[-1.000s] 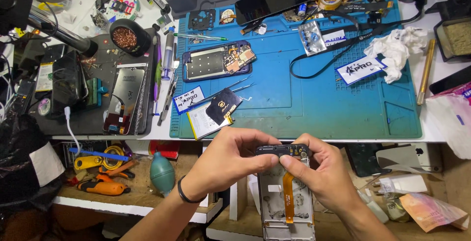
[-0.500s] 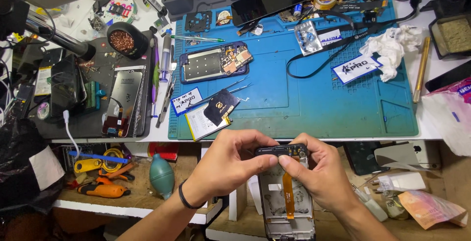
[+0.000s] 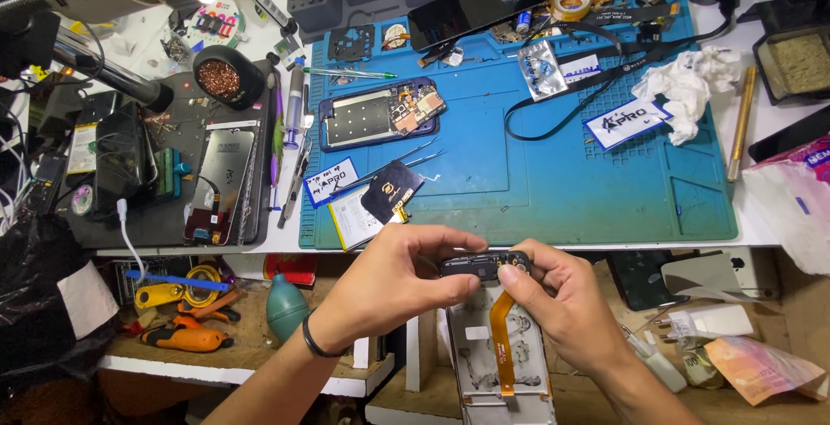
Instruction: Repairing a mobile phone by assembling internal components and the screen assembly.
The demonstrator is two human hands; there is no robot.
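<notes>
Gripping a small dark phone part point(image 3: 484, 264) between them, both hands were held just below the front edge of the table point(image 3: 769, 226). The left hand point(image 3: 393, 282) pinched the part's left end between thumb and fingertips, a black band around its wrist. The right hand point(image 3: 562, 300) closed on the right end, its thumb pressed on the front face. The part sat level, just above an opened phone frame point(image 3: 510, 364) that stood upright beneath the hands, with an orange flex ribbon point(image 3: 501, 338) running down its middle.

On the table a blue work mat point(image 3: 562, 166) carried another opened phone point(image 3: 380, 115) with its board showing, a pair of tweezers point(image 3: 402, 161) just beside it, a black cable point(image 3: 571, 79), a crumpled white tissue point(image 3: 687, 88) and a roll of tape point(image 3: 572, 0). Left of the mat lay a detached screen point(image 3: 220, 183) and a pot of brass cleaning wool point(image 3: 220, 77). A teal air blower point(image 3: 285, 308) stood on the lower shelf, near some orange-handled tools point(image 3: 186, 337).
</notes>
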